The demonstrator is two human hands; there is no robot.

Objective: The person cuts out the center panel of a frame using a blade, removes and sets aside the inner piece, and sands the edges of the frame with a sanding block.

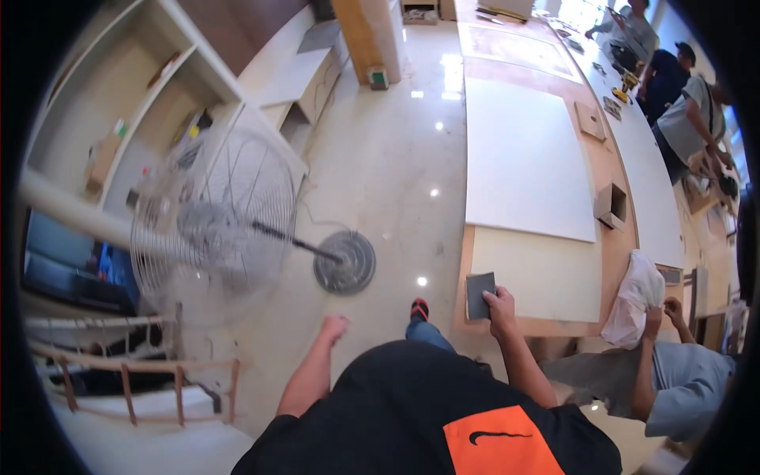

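My right hand [499,310] grips a flat, dark grey rectangular block [477,297] that looks like a sanding block, with the thumb on top. It is held at the near left corner of the long worktable [538,326]. Just beyond it lies a cream board [538,273], partly covered by a large white panel [522,158]. My left hand [336,327] hangs over the floor on the left, its fingers curled in with nothing visible in them.
A large floor fan [214,226] on a round base [345,263] stands left. Shelving [170,87] lines the left wall. On the table sit a small open box [611,206] and a wooden piece [590,120]. A person in grey [689,380] handles a white bag [636,301]; several others work beyond.
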